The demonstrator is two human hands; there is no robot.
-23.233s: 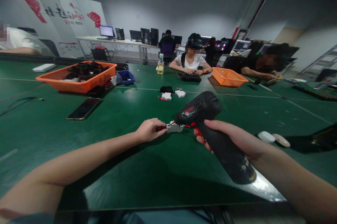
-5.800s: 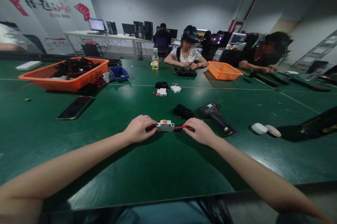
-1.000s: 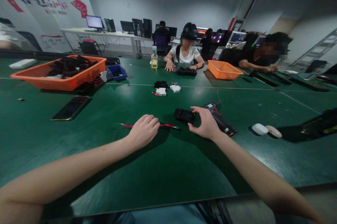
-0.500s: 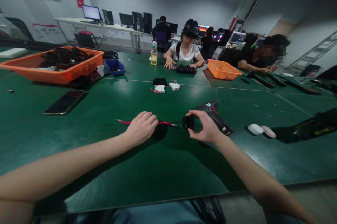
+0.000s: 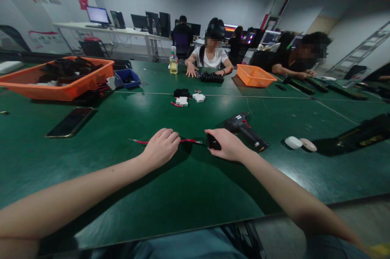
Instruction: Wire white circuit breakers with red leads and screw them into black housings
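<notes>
My left hand [image 5: 163, 145] is closed around the middle of a red cable [image 5: 190, 141], whose two ends stick out on either side. A metal lug [image 5: 199, 142] sits on the cable's right end. Between the thumb and fingers of my right hand [image 5: 227, 144] is a small black block [image 5: 213, 142], tilted with one dark face towards me; its exact kind I cannot tell. The block is close to the lug, with a narrow gap. Just behind my right hand, a cordless screwdriver [image 5: 248, 131] lies on its side on the green table [image 5: 170, 198].
A phone [image 5: 70, 122], an orange basket of black parts [image 5: 61, 90] and a blue bin [image 5: 128, 78] are at left. White connectors [image 5: 182, 101] and a bottle [image 5: 173, 62] stand ahead. Another orange basket [image 5: 255, 75] is before co-workers; a white case [image 5: 293, 142] lies right.
My right hand has turned the black block so another face shows, and its fingers have come round it. My left hand keeps its grip on the red cable. The whole view has shifted slightly.
</notes>
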